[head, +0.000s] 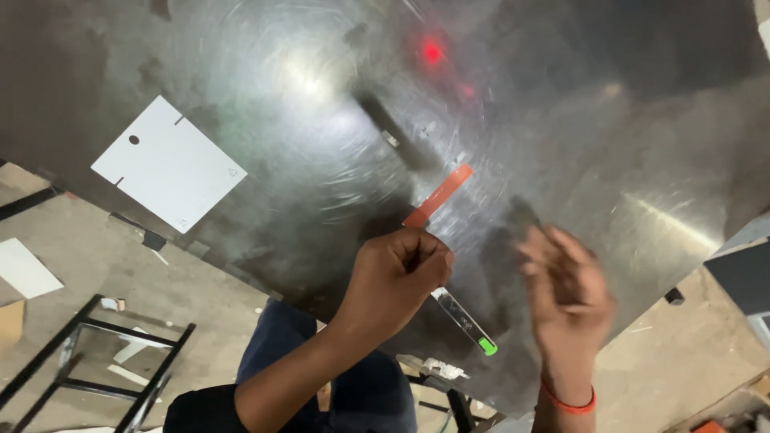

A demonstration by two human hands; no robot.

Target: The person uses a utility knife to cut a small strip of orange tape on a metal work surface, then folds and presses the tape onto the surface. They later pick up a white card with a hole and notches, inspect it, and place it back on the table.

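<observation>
- A big scratched metal sheet point(561, 120) serves as the table and fills most of the view; its near edge runs slantwise from the left side down to the bottom middle, with bare floor point(96, 265) beyond it.
- A white card point(170, 163) lies flat on the sheet, well apart from the hands, and the wide stretch of metal between is bare.
- The left hand point(397, 277) is curled into a closed fist near the sheet's lower edge, gripping a slim metal tool with a green tip point(467, 322) that sticks out below the fist.
- A red strip point(439, 196) lies slantwise just above that fist.
- The right hand point(565, 281) is blurred, fingers loosely spread and open, holding nothing I can make out, just beside the left.
</observation>
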